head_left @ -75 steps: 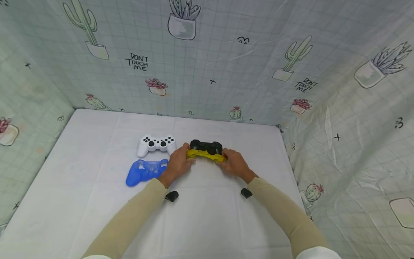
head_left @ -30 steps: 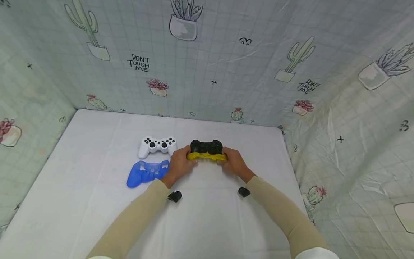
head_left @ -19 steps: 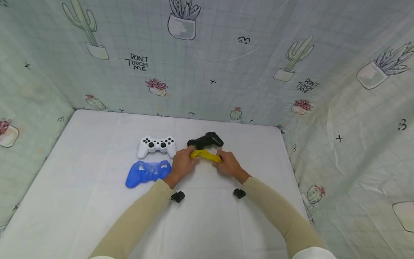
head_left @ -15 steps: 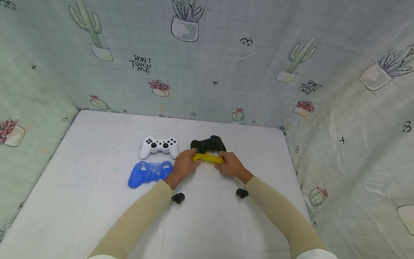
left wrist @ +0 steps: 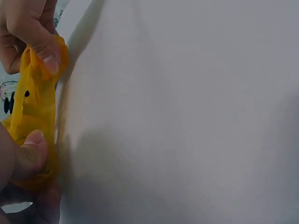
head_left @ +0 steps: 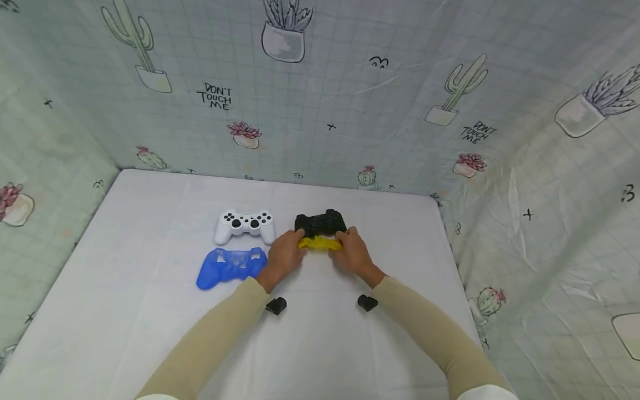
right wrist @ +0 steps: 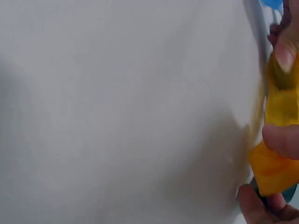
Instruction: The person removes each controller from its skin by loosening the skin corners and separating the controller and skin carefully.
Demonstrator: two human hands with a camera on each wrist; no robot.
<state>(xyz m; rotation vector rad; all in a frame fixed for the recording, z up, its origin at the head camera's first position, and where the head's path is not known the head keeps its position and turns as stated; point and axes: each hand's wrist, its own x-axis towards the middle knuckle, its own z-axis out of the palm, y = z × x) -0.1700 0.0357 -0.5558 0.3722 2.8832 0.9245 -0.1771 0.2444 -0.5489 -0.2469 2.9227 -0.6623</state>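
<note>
Both hands hold a yellow silicone controller cover (head_left: 320, 243) bunched into a short strip just in front of a black game controller (head_left: 320, 224). My left hand (head_left: 286, 255) pinches its left end, and my right hand (head_left: 355, 253) pinches the right end. In the left wrist view the thumbs press on the folded yellow cover (left wrist: 41, 109), close above the table. The right wrist view shows part of the same cover (right wrist: 282, 107) between the thumbs. From the head view the controller's near edge is partly hidden by the fingers and cover.
A white game controller (head_left: 245, 223) lies to the left of the black one. Nearer to me is a blue silicone cover (head_left: 230, 266), partly behind my left hand. The white-covered table (head_left: 320, 344) meets cactus-printed curtains (head_left: 320, 111) at its back and sides.
Earlier the yellow cover stretched along the black controller's near edge; it is now bunched shorter, and my hands are closer together. The controller tilted at an angle, then came back nearly level.
</note>
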